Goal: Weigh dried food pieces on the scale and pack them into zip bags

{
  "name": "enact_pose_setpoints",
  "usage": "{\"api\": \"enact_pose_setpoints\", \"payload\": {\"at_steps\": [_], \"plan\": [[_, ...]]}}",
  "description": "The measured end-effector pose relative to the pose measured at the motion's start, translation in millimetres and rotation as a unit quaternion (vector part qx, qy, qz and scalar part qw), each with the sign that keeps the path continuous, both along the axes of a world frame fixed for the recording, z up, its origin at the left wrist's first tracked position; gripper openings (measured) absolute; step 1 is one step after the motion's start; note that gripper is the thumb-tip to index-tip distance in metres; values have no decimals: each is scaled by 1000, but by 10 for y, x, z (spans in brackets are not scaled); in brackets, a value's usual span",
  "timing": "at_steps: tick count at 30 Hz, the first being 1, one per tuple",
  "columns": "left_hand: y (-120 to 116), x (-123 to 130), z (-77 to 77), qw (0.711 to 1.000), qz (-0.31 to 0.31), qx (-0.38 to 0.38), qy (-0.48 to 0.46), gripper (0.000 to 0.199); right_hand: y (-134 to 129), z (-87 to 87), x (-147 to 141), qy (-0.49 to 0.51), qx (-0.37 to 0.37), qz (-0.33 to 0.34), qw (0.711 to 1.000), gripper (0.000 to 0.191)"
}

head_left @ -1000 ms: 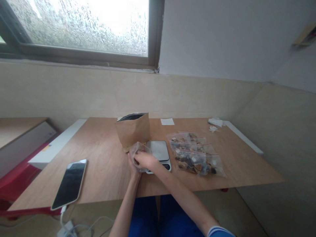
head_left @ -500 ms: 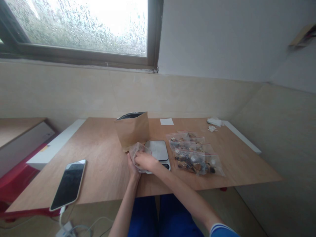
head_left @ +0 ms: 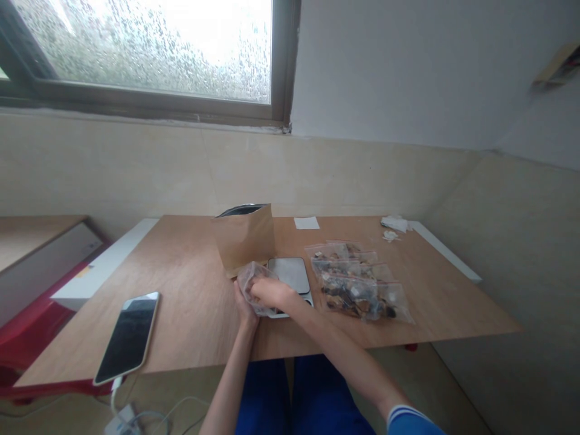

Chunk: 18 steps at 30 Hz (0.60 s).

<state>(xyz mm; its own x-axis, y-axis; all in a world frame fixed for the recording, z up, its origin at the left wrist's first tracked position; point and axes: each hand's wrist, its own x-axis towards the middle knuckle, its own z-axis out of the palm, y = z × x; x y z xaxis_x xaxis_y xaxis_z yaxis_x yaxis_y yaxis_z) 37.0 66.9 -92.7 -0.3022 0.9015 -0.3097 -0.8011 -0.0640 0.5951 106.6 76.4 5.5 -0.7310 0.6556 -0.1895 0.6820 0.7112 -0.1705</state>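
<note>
A small clear plastic bag [head_left: 252,286] is held above the front left corner of a digital kitchen scale [head_left: 289,275]. My left hand [head_left: 244,305] cups the bag from below and my right hand [head_left: 270,293] presses over it from the right, fingers against the plastic. Whatever the bag contains is hard to make out. Behind it stands a kraft paper pouch [head_left: 244,238] with a dark inner lining, its mouth open. The scale's front edge is partly hidden by my right hand.
Several zip bags of dark, brown pieces [head_left: 357,287] lie right of the scale on the wooden table [head_left: 181,290]. A smartphone [head_left: 127,338] with a charging cable lies at the front left. A paper slip [head_left: 307,223] and white tissue [head_left: 394,223] lie at the back.
My right hand has shifted slightly on the bag, and my right forearm sits a little differently. The view has tilted slightly. The pouch, scale and zip bags stay in place.
</note>
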Motion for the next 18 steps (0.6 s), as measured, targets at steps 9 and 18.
{"api": "enact_pose_setpoints", "payload": {"at_steps": [9, 18], "plan": [[10, -14, -45, 1000, -5, -1, 8, 44, -62, -27, 2, -34, 39, 22, 998, 21], [-19, 2, -32, 999, -46, 0, 20, 53, -91, -240, -73, -64, 64, -10, 996, 30]]}}
